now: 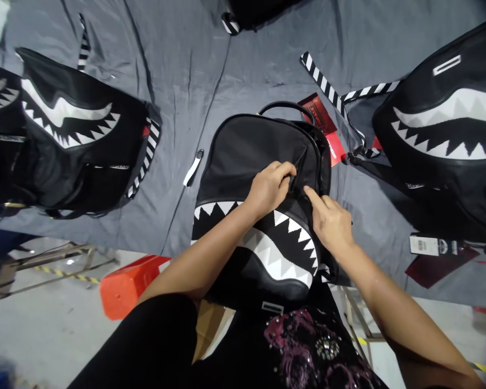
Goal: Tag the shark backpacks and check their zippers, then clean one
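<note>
A black backpack (243,146) with a white-and-grey shark-mouth pattern lies in front of me, its carry handle pointing away. My left hand (270,186) is closed on the backpack's fabric near a dark fold or opening at the upper right of the front panel. Just to the right, my right hand (330,219) rests against the bag's right edge, index finger extended to the same spot and the other fingers curled; whether they grip anything is hidden. Red tags (335,148) hang beside the handle.
Similar backpacks lie on the grey-covered table (178,65), at the left (85,156) and the right (445,129). Part of another black item shows at the top. A striped strap (324,84) lies behind the bag. An orange-red plastic object (123,289) is below the table edge.
</note>
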Tool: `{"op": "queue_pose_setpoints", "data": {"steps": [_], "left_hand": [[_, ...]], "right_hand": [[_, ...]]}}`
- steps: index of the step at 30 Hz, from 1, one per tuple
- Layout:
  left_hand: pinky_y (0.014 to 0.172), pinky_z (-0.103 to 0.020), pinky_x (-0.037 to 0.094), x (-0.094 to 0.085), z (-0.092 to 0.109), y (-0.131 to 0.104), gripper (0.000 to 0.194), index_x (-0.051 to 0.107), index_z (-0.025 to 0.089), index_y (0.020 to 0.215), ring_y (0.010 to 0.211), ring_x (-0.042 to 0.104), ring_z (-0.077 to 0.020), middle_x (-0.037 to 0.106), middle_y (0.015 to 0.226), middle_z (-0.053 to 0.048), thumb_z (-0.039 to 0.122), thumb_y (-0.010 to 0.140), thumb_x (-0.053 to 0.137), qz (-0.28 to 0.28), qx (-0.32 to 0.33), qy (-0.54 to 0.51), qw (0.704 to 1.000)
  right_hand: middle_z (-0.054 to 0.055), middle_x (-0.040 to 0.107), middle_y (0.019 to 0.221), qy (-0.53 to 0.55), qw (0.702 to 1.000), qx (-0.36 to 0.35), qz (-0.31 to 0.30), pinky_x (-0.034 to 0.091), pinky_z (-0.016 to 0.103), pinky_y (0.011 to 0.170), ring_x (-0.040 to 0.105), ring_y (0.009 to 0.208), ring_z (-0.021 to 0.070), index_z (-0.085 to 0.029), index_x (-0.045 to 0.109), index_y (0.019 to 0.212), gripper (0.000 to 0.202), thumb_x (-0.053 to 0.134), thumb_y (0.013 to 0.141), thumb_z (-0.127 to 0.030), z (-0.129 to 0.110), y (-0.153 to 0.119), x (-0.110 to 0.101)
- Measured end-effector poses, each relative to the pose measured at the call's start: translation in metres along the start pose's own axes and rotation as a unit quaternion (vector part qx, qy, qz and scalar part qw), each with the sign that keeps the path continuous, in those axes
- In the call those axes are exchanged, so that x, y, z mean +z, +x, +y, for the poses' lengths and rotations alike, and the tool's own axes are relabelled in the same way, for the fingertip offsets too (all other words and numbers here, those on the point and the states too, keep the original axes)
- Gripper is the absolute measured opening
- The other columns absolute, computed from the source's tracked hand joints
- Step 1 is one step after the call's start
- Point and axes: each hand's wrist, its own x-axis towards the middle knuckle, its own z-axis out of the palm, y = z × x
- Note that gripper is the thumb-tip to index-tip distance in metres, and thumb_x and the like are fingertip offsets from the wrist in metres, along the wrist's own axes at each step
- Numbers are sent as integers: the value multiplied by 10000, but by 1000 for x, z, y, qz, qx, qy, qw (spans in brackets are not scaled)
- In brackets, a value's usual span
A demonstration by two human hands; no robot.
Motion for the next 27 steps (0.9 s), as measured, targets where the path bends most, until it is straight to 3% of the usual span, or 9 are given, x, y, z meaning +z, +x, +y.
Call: {"op": "queue_pose_setpoints", "data": {"steps": [5,8,10,13,18,27], "left_hand": [[788,-315,516,-16,-3,-2,251,667,173,1042,948,598,-186,563,1115,-98,154,884,475,-116,79,84,987],[829,-353,514,-23,-9,1,238,654,170,1085,1020,565,-231,552,1165,-120,184,866,565,-154,142,164,964],[828,-367,509,-23,-13,2,173,673,175,1018,1013,557,-240,565,1146,-114,225,887,572,-154,168,200,953],[796,-328,505,-17,-19,-2,170,685,182,936,961,570,-206,575,1095,-85,277,922,546,-121,165,185,961],[812,-291,501,-7,-27,-13,177,673,206,1016,944,588,-165,569,1121,-62,281,934,535,-59,151,134,978],[817,-322,485,-8,-32,-12,205,627,178,1044,950,562,-196,583,1055,-84,224,956,448,-74,175,109,976]], "right_hand": [[59,699,1094,103,991,14,-79,487,307,695,669,853,208,-232,444,1437,443,339,1007,-252,15,10,-8],[40,709,1081,80,991,2,-111,464,310,655,678,821,213,-256,477,1397,402,367,1011,-292,17,15,-12],[33,708,1016,29,992,-3,-122,415,303,592,668,763,204,-253,544,1311,352,384,998,-248,15,20,-16],[54,681,999,-46,993,-18,-105,333,304,535,648,743,198,-212,614,1135,256,404,993,-243,13,34,-23],[40,687,907,-79,988,-60,-117,240,313,513,638,693,209,-202,618,999,167,582,931,-349,4,70,-30],[60,720,825,-60,978,-59,-192,291,303,541,672,769,243,-209,673,919,156,645,859,-350,-11,99,-22]]}}
